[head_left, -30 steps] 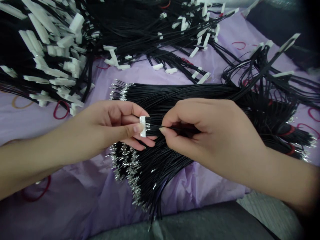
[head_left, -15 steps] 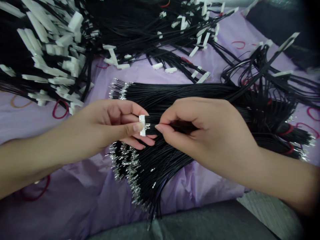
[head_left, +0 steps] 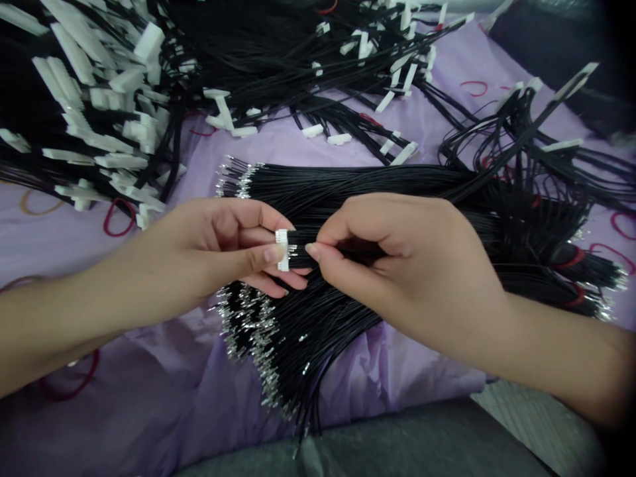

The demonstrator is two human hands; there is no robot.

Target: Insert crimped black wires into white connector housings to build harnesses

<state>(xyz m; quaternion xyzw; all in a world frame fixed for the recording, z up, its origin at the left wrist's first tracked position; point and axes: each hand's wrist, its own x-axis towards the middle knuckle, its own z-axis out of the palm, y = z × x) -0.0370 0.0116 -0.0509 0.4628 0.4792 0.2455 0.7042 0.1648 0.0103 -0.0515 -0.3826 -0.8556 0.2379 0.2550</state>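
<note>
My left hand [head_left: 238, 248] pinches a small white connector housing [head_left: 283, 258] between thumb and fingers, its right side facing my other hand. Just right of it, my right hand [head_left: 392, 248] is closed in a pinch on black wires whose silvery terminals [head_left: 293, 250] point at the housing. Whether those tips touch the housing or sit inside it, I cannot tell. Under both hands lies a thick bundle of black wires [head_left: 328, 311], with bare metal terminals [head_left: 263, 351] fanned out at its left end.
White-ended cables [head_left: 119, 126] are heaped at the back left, and more black cables [head_left: 258, 53] lie along the back. A purple sheet [head_left: 199, 397] covers the surface. Red rubber bands [head_left: 119, 217] lie about. Tied wire bundles [head_left: 586, 265] rest at the right.
My right hand has shifted very slightly left, bringing the wire terminals a little closer to the white housing. My left hand stays almost in place.
</note>
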